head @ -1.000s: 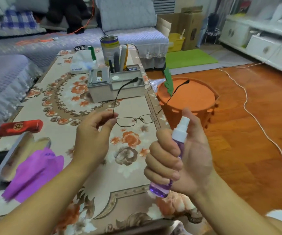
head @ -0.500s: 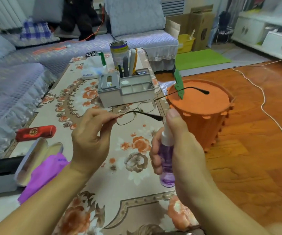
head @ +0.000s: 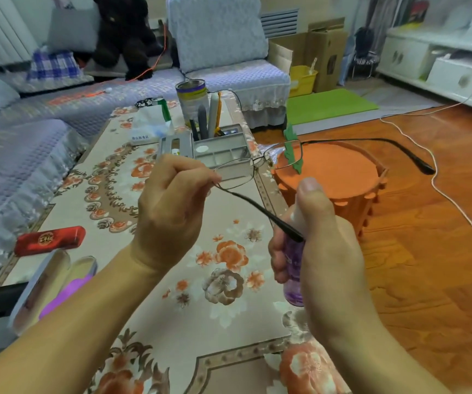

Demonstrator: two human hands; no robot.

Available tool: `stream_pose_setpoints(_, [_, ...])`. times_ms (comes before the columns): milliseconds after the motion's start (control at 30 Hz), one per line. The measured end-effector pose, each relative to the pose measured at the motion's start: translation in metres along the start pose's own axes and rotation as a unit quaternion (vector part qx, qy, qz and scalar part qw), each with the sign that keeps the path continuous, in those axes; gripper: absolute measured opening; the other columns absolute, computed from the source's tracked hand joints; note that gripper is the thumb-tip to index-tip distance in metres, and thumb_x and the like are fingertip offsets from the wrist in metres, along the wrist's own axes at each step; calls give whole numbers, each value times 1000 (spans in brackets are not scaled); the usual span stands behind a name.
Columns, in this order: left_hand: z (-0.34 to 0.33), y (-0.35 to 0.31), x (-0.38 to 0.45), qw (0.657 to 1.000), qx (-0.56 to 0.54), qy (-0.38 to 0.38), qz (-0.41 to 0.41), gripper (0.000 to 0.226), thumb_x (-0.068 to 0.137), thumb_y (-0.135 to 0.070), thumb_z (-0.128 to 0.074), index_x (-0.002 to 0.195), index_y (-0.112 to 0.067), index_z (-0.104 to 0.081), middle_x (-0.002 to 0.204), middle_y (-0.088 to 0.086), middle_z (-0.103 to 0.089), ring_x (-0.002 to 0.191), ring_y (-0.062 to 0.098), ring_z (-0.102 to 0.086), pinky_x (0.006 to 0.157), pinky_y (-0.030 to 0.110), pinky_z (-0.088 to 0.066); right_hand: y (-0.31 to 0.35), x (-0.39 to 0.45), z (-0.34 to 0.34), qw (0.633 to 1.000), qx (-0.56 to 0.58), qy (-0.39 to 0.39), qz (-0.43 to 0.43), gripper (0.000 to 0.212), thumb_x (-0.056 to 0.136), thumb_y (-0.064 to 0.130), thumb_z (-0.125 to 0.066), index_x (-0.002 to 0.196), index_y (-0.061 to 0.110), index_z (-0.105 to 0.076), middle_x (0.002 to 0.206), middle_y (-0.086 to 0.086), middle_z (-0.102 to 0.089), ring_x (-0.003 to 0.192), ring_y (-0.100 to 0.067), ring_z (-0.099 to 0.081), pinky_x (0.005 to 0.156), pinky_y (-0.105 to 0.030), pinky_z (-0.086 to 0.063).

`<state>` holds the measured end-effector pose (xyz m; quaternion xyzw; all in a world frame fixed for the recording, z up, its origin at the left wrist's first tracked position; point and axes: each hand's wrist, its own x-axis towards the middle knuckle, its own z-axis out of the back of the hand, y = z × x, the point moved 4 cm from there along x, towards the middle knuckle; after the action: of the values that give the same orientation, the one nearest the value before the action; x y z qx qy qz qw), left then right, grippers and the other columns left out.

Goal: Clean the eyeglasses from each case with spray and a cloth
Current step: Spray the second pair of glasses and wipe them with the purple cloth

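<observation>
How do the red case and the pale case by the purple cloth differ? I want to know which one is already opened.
The red case is shut, while the pale case lies open with its inside showing. The red case lies bare on the table; the pale case has the purple cloth against it. The red case carries a gold emblem; none shows on the pale one. Both rest at the table's left edge.

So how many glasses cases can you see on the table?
2. A shut red case lies near the table's left edge, and an open case with a purple cloth in it sits just in front. More may be hidden.
</observation>
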<state>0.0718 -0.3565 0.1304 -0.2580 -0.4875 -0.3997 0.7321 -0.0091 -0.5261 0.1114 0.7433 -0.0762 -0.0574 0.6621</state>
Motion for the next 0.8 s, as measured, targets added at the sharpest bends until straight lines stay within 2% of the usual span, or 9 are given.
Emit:
stream_pose_setpoints(67, [-2,-2,1,1000,-1,-2,-1,6,100,0,-58,104,-4,-58,84,24,-63,83,25,-55,80,20,-46,2,1,3,1000,-16,-5,16,77,81,75,-37,65,2,-56,50,-4,-52,48,-16,-47,50,-35,-39])
stream_pose_setpoints(200, [-5,-5,0,1000,13,-1,5,3,99,0,-60,100,0,-63,84,25,-63,83,24,-54,87,12,-41,2,-1,10,999,-30,-13,22,68,86,65,-35,57,7,-55,49,-5,-50,46,-15,-45,50,-31,-34])
stream_pose_setpoints(267, [-5,-5,-1,1000,25,2,17,11,98,1,-59,96,7,-67,83,26,-63,83,24,-54,88,11,-40,2,-1,15,999,-17,-18,21,66,86,65,-36,56,9,-55,49,-5,-51,47,-18,-45,49,-34,-35])
stream_pose_setpoints(333, [-4,-4,1,999,27,2,30,15,99,1,-58,94,11,-68,84,26,-63,83,25,-55,86,13,-43,4,0,21,999,-9,-28,32,71,84,72,-37,60,6,-52,50,-5,-52,47,-18,-46,47,-34,-37])
stream_pose_setpoints(433, [-2,-4,3,998,29,-4,46,21,101,-2,-55,94,13,-67,85,26,-62,82,26,-55,80,18,-46,6,6,32,996,-8,-62,56,79,80,78,-37,64,2,-51,52,-6,-50,47,-18,-44,42,-27,-34])
stream_pose_setpoints(567, [-1,-6,6,998,37,-5,51,19,100,0,-56,94,14,-67,85,25,-62,83,27,-55,82,16,-44,8,14,49,992,-31,-104,72,79,80,80,-37,62,5,-53,51,-4,-52,47,-19,-46,49,-31,-35])
stream_pose_setpoints(667, [-2,-6,7,998,41,-1,55,16,98,2,-56,94,14,-67,85,25,-62,83,27,-56,83,16,-44,10,16,57,988,-52,-120,86,75,82,78,-36,58,9,-56,49,-4,-52,46,-18,-46,54,-33,-33])
stream_pose_setpoints(800, [-2,-7,7,997,49,-4,62,11,96,5,-59,95,13,-67,86,26,-63,84,27,-56,82,16,-44,10,15,60,988,-53,-118,86,69,87,69,-37,53,13,-56,47,-5,-50,44,-18,-43,54,-33,-31])
